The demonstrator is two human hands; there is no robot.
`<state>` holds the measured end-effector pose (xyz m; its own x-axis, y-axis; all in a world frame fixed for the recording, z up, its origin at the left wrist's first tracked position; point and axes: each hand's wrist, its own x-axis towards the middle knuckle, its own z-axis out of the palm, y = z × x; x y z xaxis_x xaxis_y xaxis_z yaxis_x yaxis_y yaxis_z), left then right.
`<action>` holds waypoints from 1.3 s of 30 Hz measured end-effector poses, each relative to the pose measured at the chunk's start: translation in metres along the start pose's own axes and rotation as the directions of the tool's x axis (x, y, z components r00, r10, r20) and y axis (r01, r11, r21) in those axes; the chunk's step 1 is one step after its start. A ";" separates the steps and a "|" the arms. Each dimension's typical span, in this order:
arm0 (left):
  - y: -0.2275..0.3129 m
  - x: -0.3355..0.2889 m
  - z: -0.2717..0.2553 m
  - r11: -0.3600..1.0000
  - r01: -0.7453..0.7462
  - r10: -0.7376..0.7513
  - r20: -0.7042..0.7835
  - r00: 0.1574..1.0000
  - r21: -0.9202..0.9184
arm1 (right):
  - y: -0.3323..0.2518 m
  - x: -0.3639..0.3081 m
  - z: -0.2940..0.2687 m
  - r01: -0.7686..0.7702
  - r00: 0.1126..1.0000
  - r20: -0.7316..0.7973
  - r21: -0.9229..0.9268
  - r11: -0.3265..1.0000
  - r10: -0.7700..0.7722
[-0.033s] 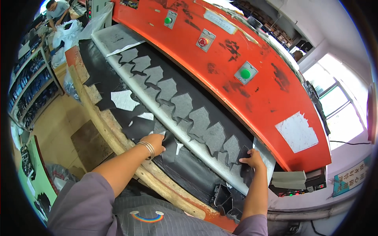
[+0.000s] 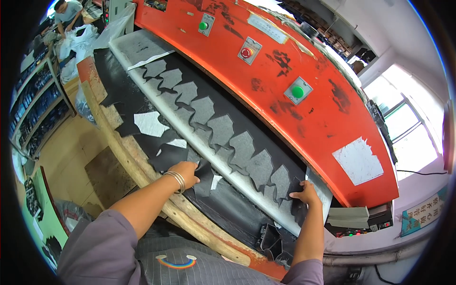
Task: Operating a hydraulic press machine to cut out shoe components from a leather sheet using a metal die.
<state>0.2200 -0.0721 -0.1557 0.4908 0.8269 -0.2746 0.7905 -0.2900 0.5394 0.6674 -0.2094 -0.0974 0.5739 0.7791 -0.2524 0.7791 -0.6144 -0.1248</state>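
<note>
A black sheet of leather-like material (image 2: pixel 237 111) lies over a pale board (image 2: pixel 199 148) beneath a red machine. Along its near edge runs a row of jagged cut-outs, grey board showing through them. My right hand (image 2: pixel 306 194) pinches the sheet's dark edge at the right end of the row, thumb and fingers closed. At the near side of the board, my left hand (image 2: pixel 184 175) closes on a loose dark scrap (image 2: pixel 204 173); its fingertips are partly hidden. White-backed scraps (image 2: pixel 150 123) lie left of that hand among dark ones.
The red machine's beam (image 2: pixel 266 61) spans the far side, with green buttons (image 2: pixel 297 91) and a red one (image 2: pixel 246 52). A wooden rail (image 2: pixel 128 164) edges the bench near me. A black holder (image 2: pixel 271 240) sits by my right forearm. Another person (image 2: pixel 70 16) is at the far left.
</note>
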 end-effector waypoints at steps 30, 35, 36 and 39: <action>-0.201 0.107 -0.176 0.957 0.148 -0.175 0.089 0.980 0.251 | -0.212 -0.197 0.081 -0.026 0.960 0.010 0.998 0.054 0.281; -0.152 0.081 -0.155 0.975 0.054 -0.114 0.281 0.953 0.213 | -0.296 -0.130 0.132 -0.099 0.988 0.151 0.795 0.599 -0.037; -0.144 0.082 -0.149 0.972 0.020 -0.100 0.332 0.938 0.235 | -0.302 -0.123 0.142 0.043 0.997 0.024 0.634 0.772 -0.076; -0.135 0.067 -0.133 0.987 0.013 -0.049 0.228 0.972 0.160 | -0.332 -0.130 0.134 0.113 0.994 -0.014 0.160 0.981 -0.112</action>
<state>0.0970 0.0866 -0.1412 0.5218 0.7086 -0.4751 0.8450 -0.3530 0.4016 0.3008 -0.1235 -0.1519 0.4866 0.8447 -0.2231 0.7883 -0.5346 -0.3047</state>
